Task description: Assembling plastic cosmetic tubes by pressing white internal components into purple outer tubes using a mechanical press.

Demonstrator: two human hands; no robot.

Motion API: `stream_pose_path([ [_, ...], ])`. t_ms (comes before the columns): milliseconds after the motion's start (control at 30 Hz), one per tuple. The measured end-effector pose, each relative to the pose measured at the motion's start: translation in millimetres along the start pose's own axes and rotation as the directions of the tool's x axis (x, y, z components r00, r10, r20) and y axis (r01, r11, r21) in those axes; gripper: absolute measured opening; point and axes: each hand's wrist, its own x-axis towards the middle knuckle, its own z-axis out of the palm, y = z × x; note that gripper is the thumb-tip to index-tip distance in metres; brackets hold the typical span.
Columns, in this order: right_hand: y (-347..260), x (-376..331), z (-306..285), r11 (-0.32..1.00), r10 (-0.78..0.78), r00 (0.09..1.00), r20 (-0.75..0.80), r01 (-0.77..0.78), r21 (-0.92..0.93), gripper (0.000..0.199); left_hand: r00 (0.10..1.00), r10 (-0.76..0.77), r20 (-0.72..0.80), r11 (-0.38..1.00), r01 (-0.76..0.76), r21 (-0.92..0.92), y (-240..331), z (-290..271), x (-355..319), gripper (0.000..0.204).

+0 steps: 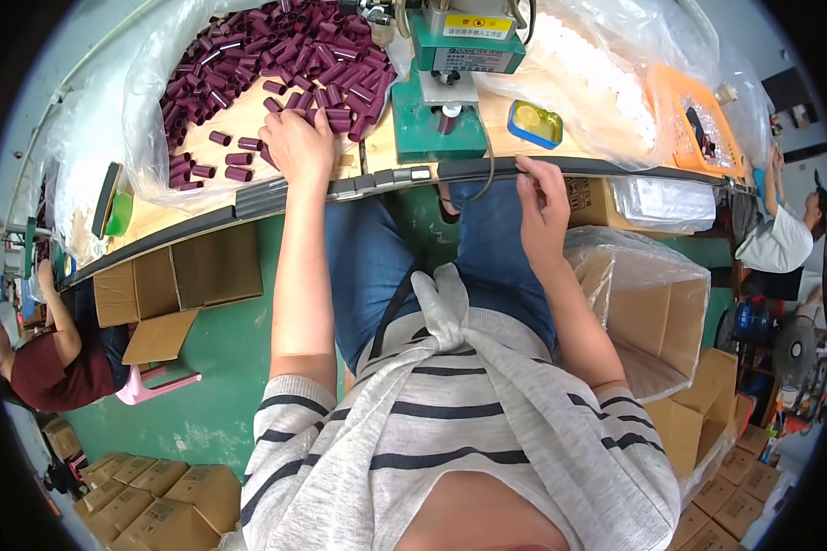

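Note:
My left hand (300,145) is at the near edge of a large heap of short maroon tubes (276,55). Its fingers curl down around a tube at the heap's border, and the grip is partly hidden by the hand. At the table's front edge my right hand (544,197) hangs with thumb and fingers apart, nothing visible in it. Between the two stands a green bench press (441,138). Upright on its base is a maroon piece with a white top (449,118). Several loose tubes (239,173) lie left of my left hand.
A small blue and yellow tin (535,125) sits right of the press. Behind it are a heap of white parts (597,69) on plastic and an orange basket (698,119). A black strip (377,184) edges the table. Cardboard boxes (179,275) stand below; other people work at both sides.

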Motion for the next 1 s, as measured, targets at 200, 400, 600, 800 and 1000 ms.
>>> stream_pose_path([
  [200,-9.4,53.4,44.2,0.993,-0.111,0.990,0.083,0.106,0.056,0.035,0.998,-0.050,0.041,0.996,0.047,0.072,0.4,-1.8,-0.3,0.041],
  [400,1.8,92.1,73.1,0.948,-0.143,0.954,0.263,0.208,-0.242,0.034,0.996,-0.048,0.075,0.989,0.037,0.144,-2.2,2.3,0.2,0.044],
  [600,7.1,87.8,89.5,0.920,-0.152,0.957,0.245,0.228,-0.319,0.029,0.991,-0.078,0.109,0.989,0.063,0.136,-3.1,1.6,2.8,0.043],
  [800,11.3,86.9,90.9,0.860,-0.251,0.947,0.202,0.314,-0.402,0.026,0.988,-0.105,0.114,0.994,0.099,0.053,-2.7,1.1,2.4,0.035],
  [1000,8.1,85.1,92.3,0.954,-0.131,0.981,0.144,0.165,-0.252,0.011,0.988,-0.096,0.119,0.995,0.098,-0.011,-2.9,-3.3,0.5,0.034],
])
